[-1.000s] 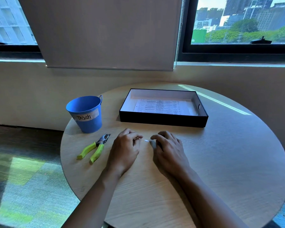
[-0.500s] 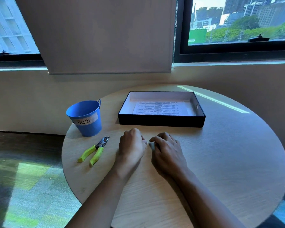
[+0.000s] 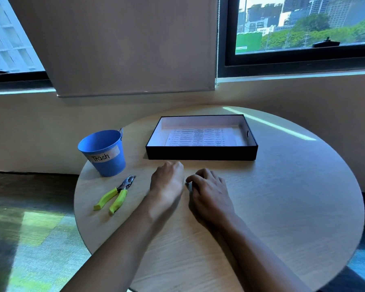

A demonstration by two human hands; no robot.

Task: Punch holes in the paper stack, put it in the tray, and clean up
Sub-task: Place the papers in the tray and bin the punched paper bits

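Paper stack (image 3: 200,137): lies flat inside the black tray (image 3: 201,153), just beyond both hands; the filing step looks done.
Change: a second ago a small white scrap showed between the fingertips; now the left hand (image 3: 168,182) and right hand (image 3: 209,191) have drawn together until they nearly touch, and the scrap is hidden.
Hands: both curled palm-down on the surface (image 3: 282,197); whether either pinches the scrap I cannot tell.
Meaning: probably gathering punch waste, so clean-up is under way, with the trash bucket (image 3: 103,152) beyond and to the left of the left hand.
Hole punch (image 3: 116,193): left of the left hand, untouched, green handles toward the person.
Surface: round, pale wood grain, a sunlit streak beyond the right hand.
Room: window blind half down, city view outside, patterned carpet below.
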